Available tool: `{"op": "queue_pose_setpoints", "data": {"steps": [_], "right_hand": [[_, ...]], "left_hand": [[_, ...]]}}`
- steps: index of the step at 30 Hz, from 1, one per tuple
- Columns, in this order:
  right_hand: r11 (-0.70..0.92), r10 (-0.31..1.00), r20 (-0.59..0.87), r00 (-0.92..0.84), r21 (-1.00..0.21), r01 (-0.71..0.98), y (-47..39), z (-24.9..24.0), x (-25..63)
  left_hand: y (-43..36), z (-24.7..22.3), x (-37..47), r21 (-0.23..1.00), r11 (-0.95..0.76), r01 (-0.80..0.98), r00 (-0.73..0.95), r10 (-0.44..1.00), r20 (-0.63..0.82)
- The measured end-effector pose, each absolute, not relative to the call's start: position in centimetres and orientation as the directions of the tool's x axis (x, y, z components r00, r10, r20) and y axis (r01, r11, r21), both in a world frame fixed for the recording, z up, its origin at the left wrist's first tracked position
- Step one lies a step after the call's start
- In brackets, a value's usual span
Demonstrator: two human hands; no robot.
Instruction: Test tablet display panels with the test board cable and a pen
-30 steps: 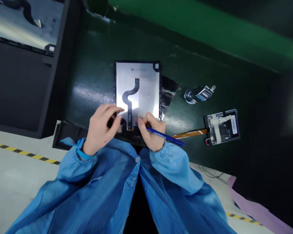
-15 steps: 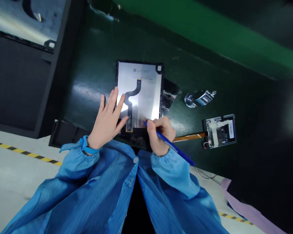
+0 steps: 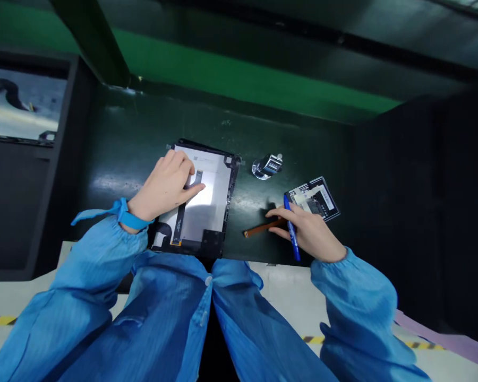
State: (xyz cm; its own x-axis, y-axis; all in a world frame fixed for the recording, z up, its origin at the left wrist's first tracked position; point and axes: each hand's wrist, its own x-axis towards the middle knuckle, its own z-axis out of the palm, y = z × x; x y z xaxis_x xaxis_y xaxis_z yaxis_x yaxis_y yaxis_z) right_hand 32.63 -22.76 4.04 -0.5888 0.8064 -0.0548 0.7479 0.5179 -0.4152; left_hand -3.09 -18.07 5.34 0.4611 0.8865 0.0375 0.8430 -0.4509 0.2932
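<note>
Screen [image 3: 213, 188], left of centre, lies beneath the left hand [image 3: 165, 183], grip unclear; right hand [image 3: 310, 233], centre-right, holds a pen [image 3: 292, 231].

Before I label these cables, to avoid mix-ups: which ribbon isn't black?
The orange-brown ribbon by the right hand; the long ribbon on the silver panel and curved ribbon in the box are black.

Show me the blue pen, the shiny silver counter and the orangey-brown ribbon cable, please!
Blue pen [image 3: 292, 233]: head view, on the middle of its barrel.
Silver counter [image 3: 270, 165]: head view, on its metal body.
Ribbon cable [image 3: 258, 229]: head view, on its flat strip, near the free end.
</note>
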Motion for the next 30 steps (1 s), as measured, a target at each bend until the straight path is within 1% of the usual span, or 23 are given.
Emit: {"op": "queue_pose_setpoints", "data": {"steps": [2,4,5,6,7,8,10,12,13,15,16,17,18,19,20,21,22,23,24,25,27,28,30], "right_hand": [[0.474,0.805,-0.065,-0.589,-0.525,0.707,-22.5,4.2,32.4],[0.412,0.79,-0.048,-0.611,-0.696,0.588,-22.6,4.6,32.2],[0.377,0.787,-0.026,-0.617,-0.771,0.513,-22.8,4.8,32.1],[0.343,0.792,-0.003,-0.611,-0.825,0.448,-23.0,4.9,31.9],[0.31,0.808,0.014,-0.588,-0.86,0.405,-23.2,5.0,31.7],[0.272,0.837,0.019,-0.547,-0.882,0.385,-23.5,5.1,31.4],[0.175,0.899,-0.001,-0.438,-0.916,0.362,-24.1,5.0,30.3],[0.075,0.94,-0.029,-0.341,-0.955,0.286,-24.6,4.8,28.7],[0.041,0.951,-0.033,-0.307,-0.972,0.233,-24.8,4.7,27.8],[0.016,0.959,-0.021,-0.282,-0.992,0.126,-25.1,4.5,26.0],[0.014,0.96,-0.007,-0.28,-0.997,0.074,-25.1,4.4,25.1],[0.018,0.96,0.011,-0.281,-1.0,0.024,-25.1,4.4,24.3],[0.031,0.958,0.034,-0.285,-0.999,-0.014,-25.1,4.3,23.6],[0.053,0.957,0.06,-0.284,-0.998,-0.031,-25.0,4.3,23.1],[0.086,0.957,0.089,-0.278,-0.996,-0.024,-24.9,4.3,22.6],[0.118,0.956,0.113,-0.27,-0.993,0.003,-24.8,4.4,22.2],[0.139,0.957,0.126,-0.26,-0.99,0.035,-24.8,4.4,21.9],[0.142,0.96,0.124,-0.252,-0.988,0.058,-24.7,4.5,21.7],[0.127,0.963,0.108,-0.246,-0.99,0.062,-24.7,4.6,21.5],[0.1,0.966,0.085,-0.245,-0.994,0.047,-24.8,4.7,21.4],[0.061,0.964,0.054,-0.26,-0.998,0.017,-24.9,4.8,21.2],[0.059,0.962,0.051,-0.267,-0.998,0.019,-24.9,4.8,21.1],[0.075,0.963,0.059,-0.264,-0.996,0.05,-25.1,4.8,21.0]], "left_hand": [[-17.7,5.6,-2.8,0.416,-0.484,0.77,0.549,0.835,-0.045],[-18.0,5.9,-2.8,0.576,-0.455,0.679,0.611,0.785,-0.1],[-18.2,5.9,-2.9,0.628,-0.434,0.646,0.62,0.779,-0.1],[-18.3,5.9,-3.0,0.646,-0.423,0.636,0.607,0.791,-0.079],[-18.3,5.8,-3.0,0.625,-0.427,0.653,0.575,0.817,-0.042],[-18.2,5.5,-2.9,0.574,-0.443,0.689,0.537,0.844,0.007],[-17.7,4.8,-2.5,0.431,-0.47,0.771,0.475,0.874,0.103],[-17.3,4.2,-2.1,0.354,-0.471,0.808,0.456,0.88,0.13],[-17.2,4.0,-1.9,0.354,-0.475,0.806,0.463,0.878,0.124],[-17.1,4.1,-1.8,0.41,-0.475,0.779,0.482,0.871,0.095],[-17.1,4.3,-1.9,0.464,-0.464,0.754,0.492,0.868,0.069],[-17.2,4.6,-1.9,0.544,-0.437,0.716,0.502,0.864,0.033],[-17.4,5.0,-2.1,0.654,-0.381,0.654,0.514,0.858,-0.014],[-17.6,5.3,-2.2,0.776,-0.28,0.565,0.525,0.847,-0.076],[-17.9,5.8,-2.3,0.885,-0.134,0.445,0.542,0.827,-0.147],[-18.2,6.2,-2.3,0.952,0.046,0.304,0.568,0.793,-0.22],[-18.7,6.6,-2.3,0.959,0.232,0.162,0.605,0.745,-0.283],[-19.2,7.1,-2.2,0.917,0.396,0.054,0.647,0.685,-0.334],[-19.8,7.5,-2.1,0.856,0.516,-0.004,0.686,0.625,-0.373],[-20.4,8.0,-1.9,0.803,0.596,-0.026,0.716,0.571,-0.401],[-21.5,8.7,-1.4,0.745,0.666,-0.035,0.738,0.52,-0.429],[-22.0,9.0,-1.2,0.741,0.67,-0.046,0.728,0.53,-0.435],[-22.9,9.3,-0.6,0.767,0.632,-0.107,0.662,0.621,-0.42]]}}
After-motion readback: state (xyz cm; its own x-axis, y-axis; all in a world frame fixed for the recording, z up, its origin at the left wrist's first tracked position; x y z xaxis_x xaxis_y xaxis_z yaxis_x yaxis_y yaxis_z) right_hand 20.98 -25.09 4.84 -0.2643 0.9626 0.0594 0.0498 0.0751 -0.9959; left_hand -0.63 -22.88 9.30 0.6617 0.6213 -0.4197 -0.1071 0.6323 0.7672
